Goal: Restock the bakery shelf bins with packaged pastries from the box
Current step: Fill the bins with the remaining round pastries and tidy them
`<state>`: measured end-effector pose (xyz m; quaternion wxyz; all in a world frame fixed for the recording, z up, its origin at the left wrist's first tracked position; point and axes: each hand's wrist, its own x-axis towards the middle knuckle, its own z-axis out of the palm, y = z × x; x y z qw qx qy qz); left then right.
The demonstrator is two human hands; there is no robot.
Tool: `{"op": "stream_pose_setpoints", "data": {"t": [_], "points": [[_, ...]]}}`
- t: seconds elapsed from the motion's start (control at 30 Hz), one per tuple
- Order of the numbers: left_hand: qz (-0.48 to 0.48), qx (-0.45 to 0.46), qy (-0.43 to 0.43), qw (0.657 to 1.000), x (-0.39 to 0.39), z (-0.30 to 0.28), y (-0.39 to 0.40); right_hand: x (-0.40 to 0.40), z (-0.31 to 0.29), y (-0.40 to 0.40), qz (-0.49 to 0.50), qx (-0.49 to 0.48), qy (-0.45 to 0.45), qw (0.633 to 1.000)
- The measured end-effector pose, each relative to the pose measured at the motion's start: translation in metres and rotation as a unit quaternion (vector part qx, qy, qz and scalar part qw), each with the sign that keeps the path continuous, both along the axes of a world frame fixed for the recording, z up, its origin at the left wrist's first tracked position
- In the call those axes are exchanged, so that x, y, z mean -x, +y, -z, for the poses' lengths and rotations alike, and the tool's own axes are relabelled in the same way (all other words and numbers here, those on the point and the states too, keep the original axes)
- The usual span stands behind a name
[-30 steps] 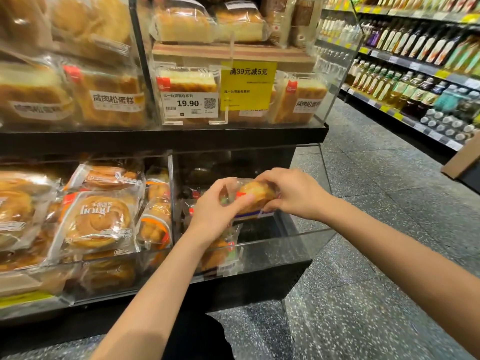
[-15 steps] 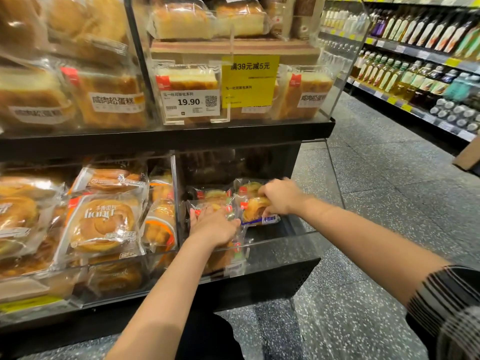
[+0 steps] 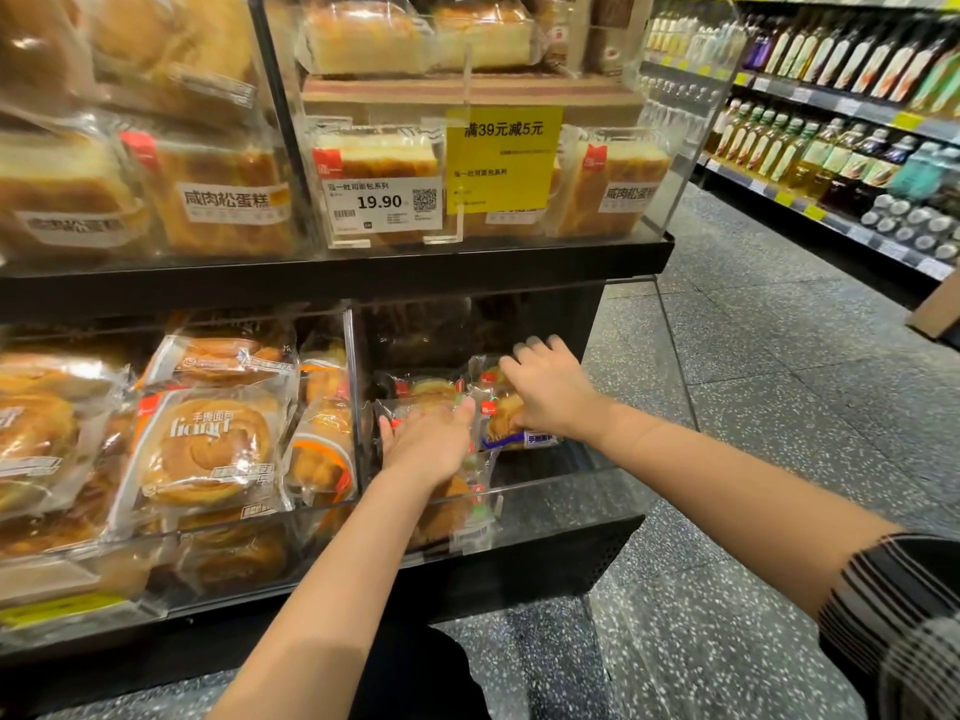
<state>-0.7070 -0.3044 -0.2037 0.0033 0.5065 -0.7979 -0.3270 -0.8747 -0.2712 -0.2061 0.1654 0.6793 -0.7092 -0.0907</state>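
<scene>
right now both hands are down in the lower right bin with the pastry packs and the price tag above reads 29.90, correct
Not quite: the price tag reads 19.90, not 29.90, as the head view shows. The rest holds: the left hand and right hand are both in the lower right bin on the pastry packs.

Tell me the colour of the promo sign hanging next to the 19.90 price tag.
Yellow with dark print; the promo sign shows clearly in the head view, right of the white price tag.

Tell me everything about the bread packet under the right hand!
The clear plastic packet with a golden swirled bun has a red corner mark and a blue-and-white label strip along its front edge. It lies tilted in the lower clear bin, beside other packets. The right hand holds it from above, fingers curled over it.
</scene>
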Motion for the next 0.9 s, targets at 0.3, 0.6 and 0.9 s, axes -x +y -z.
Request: {"op": "stream_pose_setpoints", "data": {"t": [0.3, 0.6, 0.9], "points": [[-0.106, 0.033, 0.217, 0.970, -0.005, -0.015, 0.010, -0.006, -0.007, 0.007, 0.040, -0.023, -0.072, 0.996], [0.051, 0.072, 0.224, 0.971, -0.038, -0.034, 0.031, -0.034, -0.051, 0.034, 0.098, 0.120, -0.375, 0.914], [0.054, 0.158, 0.369, 0.914, -0.175, -0.071, 0.048, -0.142, -0.098, 0.034, -0.061, 0.203, -0.481, 0.851]]}}
